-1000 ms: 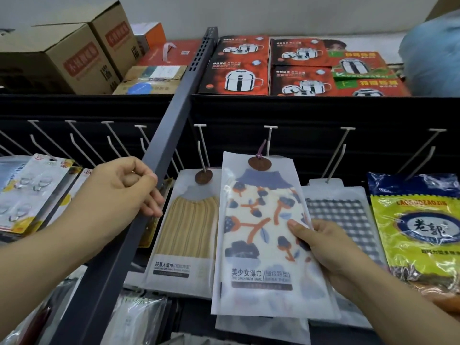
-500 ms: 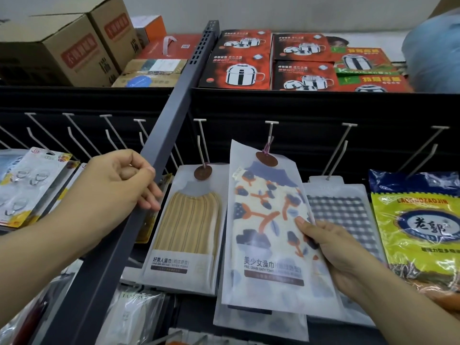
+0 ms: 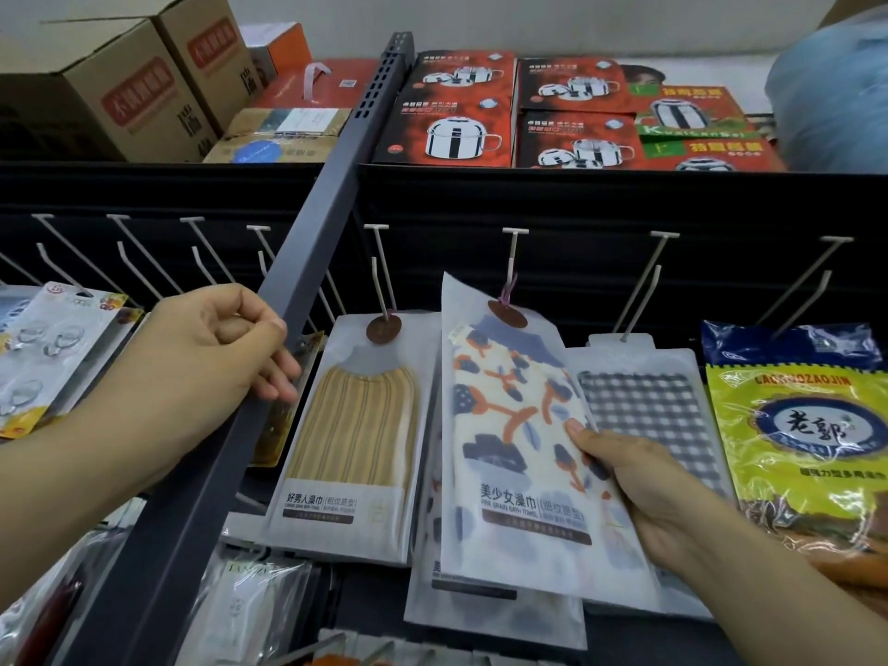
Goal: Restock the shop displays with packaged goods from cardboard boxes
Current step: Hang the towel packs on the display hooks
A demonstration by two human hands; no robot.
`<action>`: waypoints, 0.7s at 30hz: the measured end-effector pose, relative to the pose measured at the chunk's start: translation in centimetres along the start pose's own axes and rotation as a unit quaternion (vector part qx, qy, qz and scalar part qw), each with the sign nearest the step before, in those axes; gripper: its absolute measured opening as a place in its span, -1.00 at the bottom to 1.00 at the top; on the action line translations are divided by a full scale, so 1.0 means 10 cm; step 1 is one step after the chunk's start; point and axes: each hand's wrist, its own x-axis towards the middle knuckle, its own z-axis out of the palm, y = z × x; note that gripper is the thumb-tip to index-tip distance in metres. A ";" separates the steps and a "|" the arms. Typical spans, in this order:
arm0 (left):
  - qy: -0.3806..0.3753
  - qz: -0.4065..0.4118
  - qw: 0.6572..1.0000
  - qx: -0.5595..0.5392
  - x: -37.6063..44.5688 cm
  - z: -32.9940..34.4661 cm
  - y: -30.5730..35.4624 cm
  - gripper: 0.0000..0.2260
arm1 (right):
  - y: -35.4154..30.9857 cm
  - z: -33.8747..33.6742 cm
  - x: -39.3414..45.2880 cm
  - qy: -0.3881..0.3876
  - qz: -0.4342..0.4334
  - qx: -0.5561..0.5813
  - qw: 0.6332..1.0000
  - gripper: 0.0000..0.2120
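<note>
black peg wall (image 3: 624,204) under a shelf of cardboard boxes (image 3: 125,88) and red pot cartons (image 3: 461,113). right hand (image 3: 639,497) pinches the floral towel pack (image 3: 519,454), thumb on its front, the pack's loop at the middle hook (image 3: 513,252); whether it is fully seated, cannot tell. left hand (image 3: 216,358) grips the grey upright post (image 3: 307,262). striped pack (image 3: 355,425) and checked pack (image 3: 648,415) already hang. several hooks at left are bare, so restocking looks partway through.

Black shelf unit (image 3: 576,204) w/ grey upright post (image 3: 331,223), pale wall (image 3: 576,21) behind
</note>
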 end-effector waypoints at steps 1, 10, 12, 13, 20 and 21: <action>0.001 -0.001 1.000 0.000 0.00 0.00 0.00 -0.82 | 0.03 -0.02 0.01 0.001 0.009 -0.012 1.000 -0.80; 0.009 0.000 1.000 -0.009 0.00 0.01 -0.03 -0.83 | 0.33 -0.08 0.24 0.139 -0.071 -0.339 0.928 -0.88; 0.009 0.000 1.000 -0.013 0.00 0.01 -0.02 -0.82 | 0.38 -0.06 0.30 0.146 -0.067 -0.392 0.906 -0.86; 0.009 -0.001 1.000 -0.015 0.00 0.02 -0.02 -0.82 | 0.40 -0.05 0.34 0.139 -0.057 -0.412 0.899 -0.83; 0.011 0.004 1.000 -0.010 0.01 0.01 -0.06 -0.80 | 0.46 -0.03 0.49 0.133 -0.019 -0.559 0.818 -0.62; 0.011 0.007 1.000 -0.012 0.01 0.01 -0.06 -0.80 | 0.47 -0.03 0.49 0.135 -0.016 -0.563 0.815 -0.61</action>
